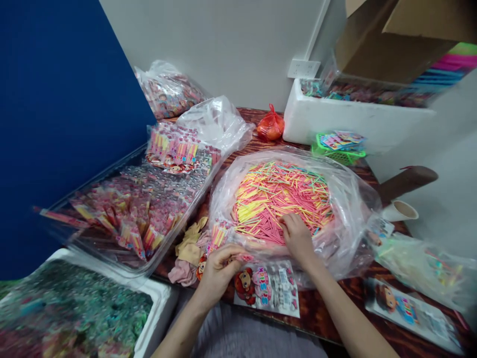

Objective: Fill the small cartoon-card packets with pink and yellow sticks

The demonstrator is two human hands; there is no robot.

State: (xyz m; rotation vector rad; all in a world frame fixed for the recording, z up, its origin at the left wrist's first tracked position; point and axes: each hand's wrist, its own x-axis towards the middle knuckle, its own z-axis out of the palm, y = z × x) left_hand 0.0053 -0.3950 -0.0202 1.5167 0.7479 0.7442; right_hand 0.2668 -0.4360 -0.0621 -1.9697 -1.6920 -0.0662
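A big clear plastic bag (346, 209) lies open on the wooden table, full of thin pink, yellow and green sticks (283, 199). My right hand (297, 237) rests on the near edge of the stick pile, fingers curled down into the sticks. My left hand (219, 271) is closed on a small printed packet (218, 237) with a few sticks poking out of its top. Under my hands lies a flat stack of empty cartoon-printed packets (270, 289).
A clear tray (112, 258) of filled packets sits at left, with crumpled cloths (190, 248) beside it. White foam boxes (156, 298) (335, 117), a green basket (339, 154), a red bag (270, 127), cardboard tubes (402, 196) and more bags ring the table.
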